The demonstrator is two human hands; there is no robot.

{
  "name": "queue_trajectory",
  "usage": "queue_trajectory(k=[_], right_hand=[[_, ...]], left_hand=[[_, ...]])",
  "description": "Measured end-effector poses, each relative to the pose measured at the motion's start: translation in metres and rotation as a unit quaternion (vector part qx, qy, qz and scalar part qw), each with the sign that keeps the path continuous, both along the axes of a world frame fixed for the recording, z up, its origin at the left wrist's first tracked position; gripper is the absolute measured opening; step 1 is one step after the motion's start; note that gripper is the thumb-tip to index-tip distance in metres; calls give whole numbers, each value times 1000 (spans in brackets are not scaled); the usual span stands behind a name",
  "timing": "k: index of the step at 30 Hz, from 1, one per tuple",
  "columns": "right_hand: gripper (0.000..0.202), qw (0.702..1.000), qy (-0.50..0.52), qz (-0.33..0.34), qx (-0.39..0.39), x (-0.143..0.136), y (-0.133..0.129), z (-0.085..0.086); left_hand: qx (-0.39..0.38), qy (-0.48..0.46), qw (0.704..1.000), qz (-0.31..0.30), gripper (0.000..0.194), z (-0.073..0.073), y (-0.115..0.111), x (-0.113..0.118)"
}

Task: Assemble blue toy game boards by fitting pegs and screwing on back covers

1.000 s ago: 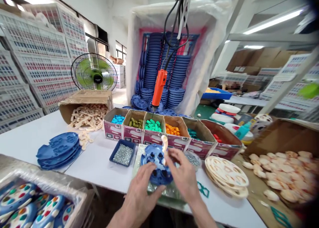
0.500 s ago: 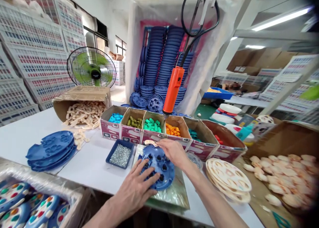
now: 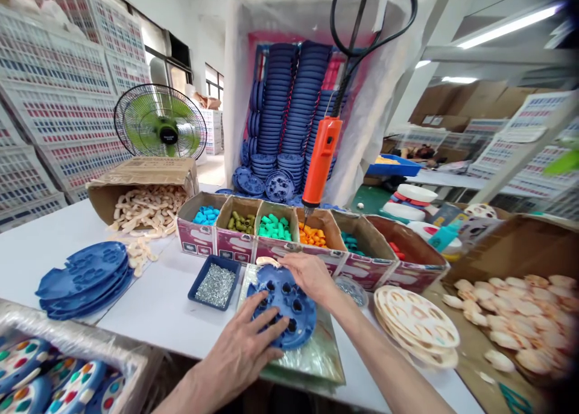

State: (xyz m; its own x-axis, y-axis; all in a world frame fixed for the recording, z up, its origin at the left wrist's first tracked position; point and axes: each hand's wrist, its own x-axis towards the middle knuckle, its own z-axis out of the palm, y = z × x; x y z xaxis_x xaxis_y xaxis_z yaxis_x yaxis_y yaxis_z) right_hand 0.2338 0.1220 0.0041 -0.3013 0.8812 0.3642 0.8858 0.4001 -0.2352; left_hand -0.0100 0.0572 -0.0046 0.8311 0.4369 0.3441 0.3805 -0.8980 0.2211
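A round blue plastic disc with several holes lies on the clear-wrapped mat in front of me. My left hand rests on its left side, fingers spread over the surface. My right hand is closed at the disc's far edge. Its fingertips meet the end of a curved cream plastic piece, which sticks out past that edge; the thumb's contact is partly hidden. Left of the disc, a dark blue tray holds small metal screws. Above the bins hangs an orange electric screwdriver, untouched.
A row of cardboard bins with coloured plastic pieces stands behind the disc. Blue discs and a box of cream pieces are left. Cream discs and a carton of cream parts stand right. Finished-looking toys fill a lower-left box.
My view has shifted slightly, so the screwdriver appears a little further right. Both hands keep nearly the same positions on the disc and the cream piece.
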Motion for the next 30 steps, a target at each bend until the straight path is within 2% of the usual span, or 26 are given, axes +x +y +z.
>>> queue_trajectory(k=[4,10,14,16,18,20,21,22,23,25,27,30], right_hand=[[36,999,-4,29,-23,6,4,1],[30,998,22,31,-43,4,3,9],[39,999,46,4,3,5,-28,14],[39,995,82,-28,56,23,-50,20],[33,984,120,-85,100,59,-67,30],[31,971,116,-182,103,109,-77,47],[32,964,81,-240,82,137,-79,56],[33,960,65,-265,67,164,-77,65],[31,957,53,-280,53,190,-73,73],[25,956,21,-293,7,233,-60,84],[16,956,-14,-289,-50,262,-42,86],[16,952,-59,-268,-134,286,-16,74]], left_hand=[[-8,-1,1000,11,48,-5,1,-3],[-25,8,999,21,49,-4,2,-1],[9,13,1000,20,55,-2,1,-8],[50,-2,999,19,58,6,4,-8],[85,-34,996,10,53,23,10,3],[100,-66,993,-9,37,50,18,32],[97,-65,993,-17,33,65,23,53],[87,-52,995,-19,32,79,29,78],[78,-24,996,-18,33,93,36,106],[58,103,993,0,33,114,56,166],[53,142,988,5,28,123,80,222],[43,201,978,13,18,118,117,290]])
